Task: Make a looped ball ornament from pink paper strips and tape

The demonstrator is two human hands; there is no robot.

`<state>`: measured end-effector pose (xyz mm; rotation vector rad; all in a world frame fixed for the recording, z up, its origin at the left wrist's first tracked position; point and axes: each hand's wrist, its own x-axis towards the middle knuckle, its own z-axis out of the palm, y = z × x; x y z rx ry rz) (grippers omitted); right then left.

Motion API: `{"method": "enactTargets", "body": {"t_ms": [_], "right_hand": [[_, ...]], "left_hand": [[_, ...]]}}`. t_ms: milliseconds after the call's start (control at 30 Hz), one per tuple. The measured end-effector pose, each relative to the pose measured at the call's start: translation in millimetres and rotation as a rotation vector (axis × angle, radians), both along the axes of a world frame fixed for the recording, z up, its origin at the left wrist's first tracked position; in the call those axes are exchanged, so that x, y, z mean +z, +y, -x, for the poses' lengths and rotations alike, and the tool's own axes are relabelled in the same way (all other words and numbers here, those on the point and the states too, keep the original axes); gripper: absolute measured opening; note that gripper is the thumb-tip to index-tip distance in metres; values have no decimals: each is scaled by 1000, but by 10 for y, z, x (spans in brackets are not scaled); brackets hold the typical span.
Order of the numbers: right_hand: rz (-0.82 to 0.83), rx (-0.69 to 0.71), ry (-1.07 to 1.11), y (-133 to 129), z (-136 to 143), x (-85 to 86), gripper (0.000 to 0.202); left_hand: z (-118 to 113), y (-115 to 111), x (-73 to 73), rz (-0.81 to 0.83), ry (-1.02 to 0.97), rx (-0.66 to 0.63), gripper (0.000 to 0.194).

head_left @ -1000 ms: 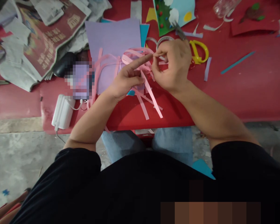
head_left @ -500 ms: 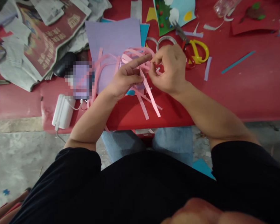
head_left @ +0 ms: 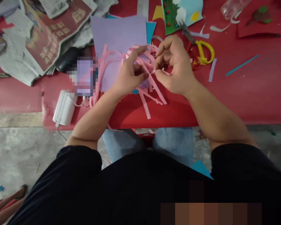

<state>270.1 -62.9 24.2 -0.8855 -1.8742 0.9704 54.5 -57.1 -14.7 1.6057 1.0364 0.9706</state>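
Pink paper strips (head_left: 158, 90) run in loops and loose ends over the purple sheet (head_left: 118, 31) and the red tabletop. My left hand (head_left: 131, 73) is over them, index finger stretched out, thumb bent toward the curled fingers with a pink strip at their tips. Close by on the right, my right hand (head_left: 175, 68) pinches a small whitish piece (head_left: 153, 72) between thumb and finger; its kind is too small to make out. The right hand's upper fingers are loosely curled. Part of the strips is hidden behind both hands.
Yellow-handled scissors (head_left: 202, 53) lie right of my right hand, by a picture card (head_left: 182, 14). A blue strip (head_left: 242, 65) lies farther right. Torn newspaper (head_left: 58, 34), a black object (head_left: 67, 59) and a white power bank (head_left: 65, 107) are on the left.
My right hand has turned and its upper fingers have lifted apart. My left index finger has moved up and back from the right hand. The view has shifted slightly.
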Motion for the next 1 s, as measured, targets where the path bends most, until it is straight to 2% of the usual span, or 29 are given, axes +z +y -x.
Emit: {"method": "enactTargets", "body": {"t_ms": [267,433,633,767,1000], "right_hand": [[48,-25,-133,-115,42,6,51],[22,-28,-207,-153,53,-9,49],[-77,-68,-179,-105,76,-159,50],[-129,-29,-169,-74,67,-224,56],[-33,-84,-197,-108,74,-130,50]], "left_hand": [[-13,-65,81,-48,61,27,72],[-16,-80,97,-61,68,32,74],[-26,-82,101,-32,106,42,74],[-33,-92,120,-20,109,46,74],[-33,-104,143,-35,103,41,72]]}}
